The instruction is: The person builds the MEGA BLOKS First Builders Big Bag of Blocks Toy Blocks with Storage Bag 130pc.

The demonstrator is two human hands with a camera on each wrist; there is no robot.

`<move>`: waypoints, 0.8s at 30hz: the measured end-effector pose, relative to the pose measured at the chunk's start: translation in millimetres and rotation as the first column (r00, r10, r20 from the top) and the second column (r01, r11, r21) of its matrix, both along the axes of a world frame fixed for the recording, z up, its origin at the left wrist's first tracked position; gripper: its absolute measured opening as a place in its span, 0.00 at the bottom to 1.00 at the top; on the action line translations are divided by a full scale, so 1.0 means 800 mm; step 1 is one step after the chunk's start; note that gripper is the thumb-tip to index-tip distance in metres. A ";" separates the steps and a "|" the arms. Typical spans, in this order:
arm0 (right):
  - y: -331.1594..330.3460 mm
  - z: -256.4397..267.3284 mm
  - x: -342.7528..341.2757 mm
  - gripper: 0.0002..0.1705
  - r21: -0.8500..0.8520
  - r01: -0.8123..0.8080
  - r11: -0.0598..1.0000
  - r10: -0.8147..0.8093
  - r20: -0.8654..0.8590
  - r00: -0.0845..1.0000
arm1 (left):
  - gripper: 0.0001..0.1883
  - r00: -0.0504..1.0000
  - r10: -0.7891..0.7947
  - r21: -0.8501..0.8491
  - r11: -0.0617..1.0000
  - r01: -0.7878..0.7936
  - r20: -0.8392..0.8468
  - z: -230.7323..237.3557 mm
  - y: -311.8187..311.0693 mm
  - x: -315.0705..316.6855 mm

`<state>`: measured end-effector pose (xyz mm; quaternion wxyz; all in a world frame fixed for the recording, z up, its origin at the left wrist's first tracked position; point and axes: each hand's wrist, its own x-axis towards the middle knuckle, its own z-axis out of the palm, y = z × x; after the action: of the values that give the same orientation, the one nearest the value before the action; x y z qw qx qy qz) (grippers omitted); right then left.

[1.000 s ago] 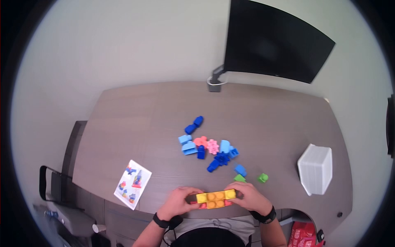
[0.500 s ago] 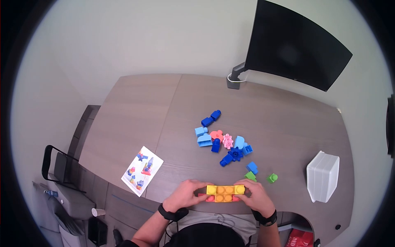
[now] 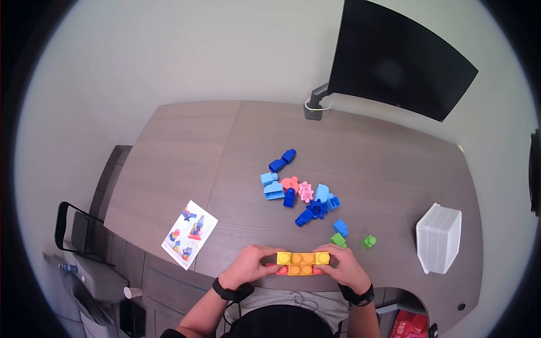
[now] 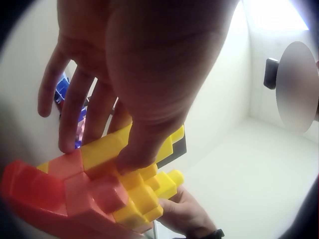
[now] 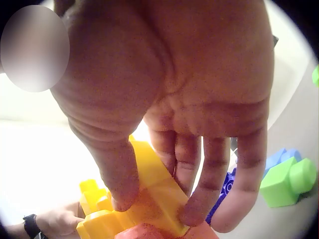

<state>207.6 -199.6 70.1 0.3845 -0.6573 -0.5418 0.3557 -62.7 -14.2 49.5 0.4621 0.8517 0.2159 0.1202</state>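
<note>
Both hands hold one assembly of yellow, orange and red blocks [image 3: 302,258] near the table's front edge. The left hand [image 3: 248,266] pinches its left end between thumb and fingers; in the left wrist view the thumb of that hand [image 4: 144,79] presses on the yellow blocks, beside red ones [image 4: 84,191]. The right hand [image 3: 349,269] grips the right end, and in the right wrist view its thumb and fingertips [image 5: 192,214] lie on the yellow part [image 5: 157,199]. Just beyond the right hand lie a green block [image 3: 338,240] and a blue block [image 3: 340,227].
Loose blue, light blue, red and pink pieces, among them a pink gear [image 3: 306,192], lie mid-table. A picture sheet [image 3: 190,234] lies at left, a white container [image 3: 438,239] at right, a small green block [image 3: 368,241] nearer. A monitor [image 3: 403,59] stands at the back.
The head view has shifted, moving the whole scene in the picture. The block assembly, tilted a second ago, now looks level, and both hands still hold its ends.
</note>
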 end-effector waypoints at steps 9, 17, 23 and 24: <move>0.007 -0.030 0.002 0.24 0.003 -0.023 1.000 0.023 -0.063 0.998 | 0.26 1.000 0.012 -0.024 1.000 -0.011 0.009 0.000 0.009 0.008; 0.000 -0.041 -0.001 0.26 -0.097 -0.009 0.995 -0.006 -0.155 0.988 | 0.25 0.996 0.040 -0.087 0.995 -0.047 -0.083 0.004 0.007 0.011; -0.015 -0.077 -0.017 0.28 -0.052 0.110 0.993 -0.121 -0.322 0.939 | 0.24 0.997 0.081 -0.074 0.994 -0.081 -0.005 -0.003 -0.004 0.012; -0.018 -0.081 -0.020 0.29 -0.033 0.146 0.989 -0.149 -0.306 0.940 | 0.24 0.995 0.094 -0.080 0.992 -0.095 -0.022 0.000 -0.005 0.011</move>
<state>191.7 -213.9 5.2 0.4866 -0.6343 -0.4229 0.4267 -53.8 -18.5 49.7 0.4882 0.8220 0.2649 0.1255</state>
